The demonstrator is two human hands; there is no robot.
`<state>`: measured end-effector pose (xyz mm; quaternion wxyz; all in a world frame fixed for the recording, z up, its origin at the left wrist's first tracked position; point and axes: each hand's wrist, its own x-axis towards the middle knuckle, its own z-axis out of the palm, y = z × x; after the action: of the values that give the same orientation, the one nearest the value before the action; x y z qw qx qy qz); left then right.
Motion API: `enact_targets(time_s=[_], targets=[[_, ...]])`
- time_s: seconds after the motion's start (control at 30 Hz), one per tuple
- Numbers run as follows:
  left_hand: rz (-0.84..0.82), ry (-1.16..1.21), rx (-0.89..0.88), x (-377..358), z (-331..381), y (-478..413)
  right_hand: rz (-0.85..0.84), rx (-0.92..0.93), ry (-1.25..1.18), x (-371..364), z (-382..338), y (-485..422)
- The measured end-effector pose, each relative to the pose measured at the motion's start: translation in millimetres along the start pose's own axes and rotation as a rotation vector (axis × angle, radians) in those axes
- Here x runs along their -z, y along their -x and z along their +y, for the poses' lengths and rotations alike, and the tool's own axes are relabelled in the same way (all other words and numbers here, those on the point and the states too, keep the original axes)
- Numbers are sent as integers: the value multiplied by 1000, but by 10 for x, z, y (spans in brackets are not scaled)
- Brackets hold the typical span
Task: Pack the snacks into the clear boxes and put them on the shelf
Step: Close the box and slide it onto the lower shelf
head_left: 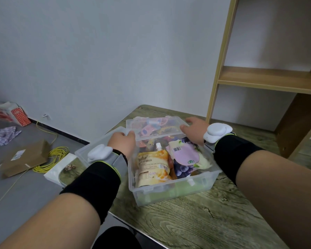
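Observation:
A clear plastic box (pixel 171 187) stands on the wooden table (pixel 196 221), filled with snack pouches: an orange spouted pouch (pixel 153 166), a purple grape pouch (pixel 183 168) and a pink-backed pouch (pixel 185 153). Its hinged clear lid (pixel 154 126) stands half raised at the far side. My left hand (pixel 122 142) grips the lid's left corner. My right hand (pixel 194 130) holds the lid's right edge. A second clear box (pixel 83 151) lies to the left, partly hidden behind my left wrist.
A wooden shelf unit (pixel 269 78) stands at the right behind the table, its boards bare. On the grey floor at left lie a cardboard package (pixel 25 157), a coiled yellow cable (pixel 54 159), crumpled cloth (pixel 4 135) and a red carton (pixel 20 115).

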<state>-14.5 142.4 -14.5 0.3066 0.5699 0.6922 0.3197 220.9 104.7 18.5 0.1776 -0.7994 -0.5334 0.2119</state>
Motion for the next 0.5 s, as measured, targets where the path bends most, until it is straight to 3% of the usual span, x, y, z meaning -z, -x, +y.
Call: enact_targets(time_s=[0.2,0.37,0.5], targets=[[-119,251,121,-53,1,-146,-7,-64,-103,12,-29,-162],[-116,237,107,-118,-70,-205,89,-132,-439,10,54,-199],[-124,290,85,-53,-58,-185,174,-57,-473,44,104,-166]])
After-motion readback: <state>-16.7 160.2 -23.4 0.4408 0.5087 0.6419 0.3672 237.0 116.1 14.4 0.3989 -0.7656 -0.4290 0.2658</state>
